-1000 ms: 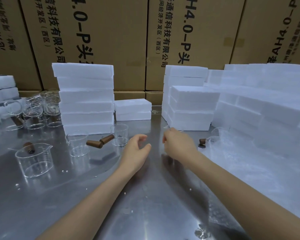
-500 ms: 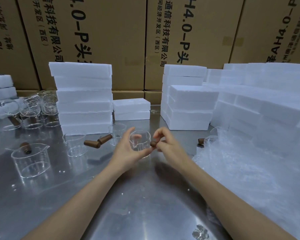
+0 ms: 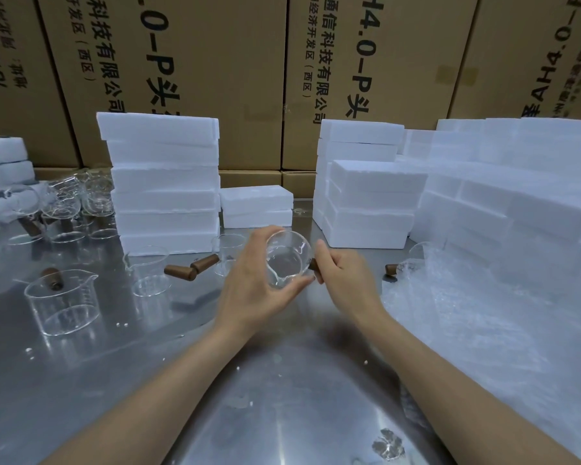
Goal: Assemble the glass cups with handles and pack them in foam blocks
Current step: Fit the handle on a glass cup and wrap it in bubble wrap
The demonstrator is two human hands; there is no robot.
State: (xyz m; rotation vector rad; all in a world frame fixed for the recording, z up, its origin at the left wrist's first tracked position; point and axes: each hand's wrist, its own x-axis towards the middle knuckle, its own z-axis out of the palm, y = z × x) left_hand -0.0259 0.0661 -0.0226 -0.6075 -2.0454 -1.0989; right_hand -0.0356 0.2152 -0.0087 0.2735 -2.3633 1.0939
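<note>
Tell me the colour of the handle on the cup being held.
Dark brown handle, seen in the head view.

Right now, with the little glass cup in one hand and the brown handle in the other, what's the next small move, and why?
Probably seat the handle: the left hand grips the glass cup tilted on its side, and the right hand pinches the brown handle right against the cup's wall. Whether it is fully joined can't be seen, so a final push or twist seems due before packing it in foam.

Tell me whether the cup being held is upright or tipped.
Tipped. The glass cup, held in the left hand, shows its open mouth and spout to the camera.
</note>
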